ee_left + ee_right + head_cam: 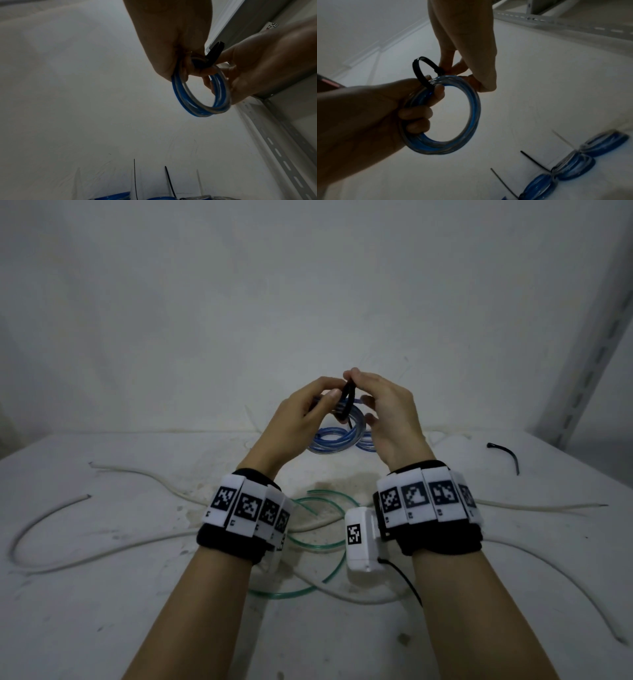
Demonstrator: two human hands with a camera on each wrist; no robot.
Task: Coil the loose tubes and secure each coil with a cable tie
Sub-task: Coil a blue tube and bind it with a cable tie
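Both hands raised, left hand [373, 112] fingers curled round blue coil [471, 108], right hand [464, 44] pinching black cable tie [418, 67].

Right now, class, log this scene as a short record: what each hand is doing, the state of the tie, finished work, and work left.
left hand: grips blue tube coil
right hand: pinches black cable tie
tie state: looped round coil, still slack
finished: tied blue coils on table
left: green tube, white tubes loose
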